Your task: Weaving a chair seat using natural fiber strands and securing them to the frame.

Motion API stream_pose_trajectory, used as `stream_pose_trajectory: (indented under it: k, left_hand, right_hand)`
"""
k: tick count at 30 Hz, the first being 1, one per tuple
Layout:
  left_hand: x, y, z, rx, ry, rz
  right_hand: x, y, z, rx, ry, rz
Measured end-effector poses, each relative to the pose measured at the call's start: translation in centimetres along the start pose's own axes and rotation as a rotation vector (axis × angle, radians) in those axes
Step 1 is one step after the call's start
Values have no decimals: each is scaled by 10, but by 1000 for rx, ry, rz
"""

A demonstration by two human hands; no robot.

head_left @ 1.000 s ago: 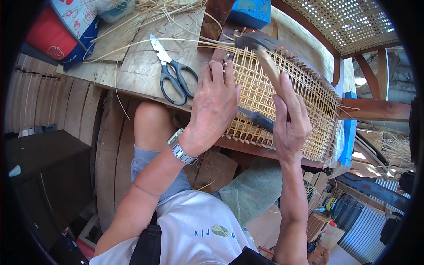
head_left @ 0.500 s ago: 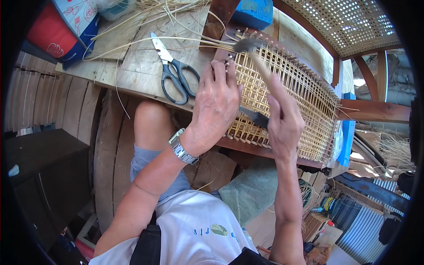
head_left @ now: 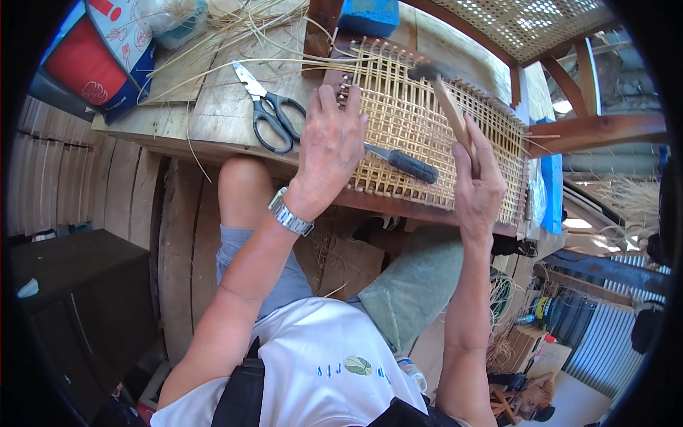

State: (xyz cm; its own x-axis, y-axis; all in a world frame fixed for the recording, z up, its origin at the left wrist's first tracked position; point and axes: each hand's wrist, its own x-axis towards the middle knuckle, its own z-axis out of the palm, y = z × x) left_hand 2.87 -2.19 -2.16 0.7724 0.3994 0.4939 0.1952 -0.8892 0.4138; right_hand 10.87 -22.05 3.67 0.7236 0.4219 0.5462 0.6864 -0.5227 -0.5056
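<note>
Plank floor beside dark cabinet

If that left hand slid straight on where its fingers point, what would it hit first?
Probably the small pegs at the corner of the woven cane panel, just ahead of the left hand; depth is unclear, so its fingertips may be touching them.

Hands at a woven cane panel, hammer in the right

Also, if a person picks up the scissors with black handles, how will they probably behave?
The scissors are probably stiff, since the blades look like metal. They seem unlikely to roll, because they lie flat on the wooden table. Lifted by one side only, they may swing open, as the two halves appear to cross at a pivot.
</note>
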Motion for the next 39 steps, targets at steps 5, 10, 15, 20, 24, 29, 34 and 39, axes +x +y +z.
stream_pose_trajectory:
  k: [5, 10, 15, 20, 24, 29, 34, 39]
  left_hand:
    - [-2, -3, -8, -156, -18, -54]
    - [-13, -20, -25, -317, 65, -48]
    - [-54, -27, -79, -454, 106, -208]
    - [-97, -70, -110, -423, 155, -234]
    - [-127, -105, -117, -487, 139, -378]
    - [-148, -116, -126, -568, 117, -517]
    - [-146, -103, -117, -636, 187, -529]
    - [-147, -94, -116, -728, 187, -534]
  right_hand:
    - [-50, 53, -68, -69, -146, 229]
    - [-75, 74, -112, -218, -253, 266]
    - [-75, 88, -125, -162, -258, 236]
    - [-57, 100, -139, -96, -356, 180]
    - [-51, 114, -138, 55, -422, 232]
    - [-48, 129, -129, -105, -395, 115]
    - [-48, 138, -117, -84, -379, 174]
    - [-46, 131, -119, -144, -398, 207]
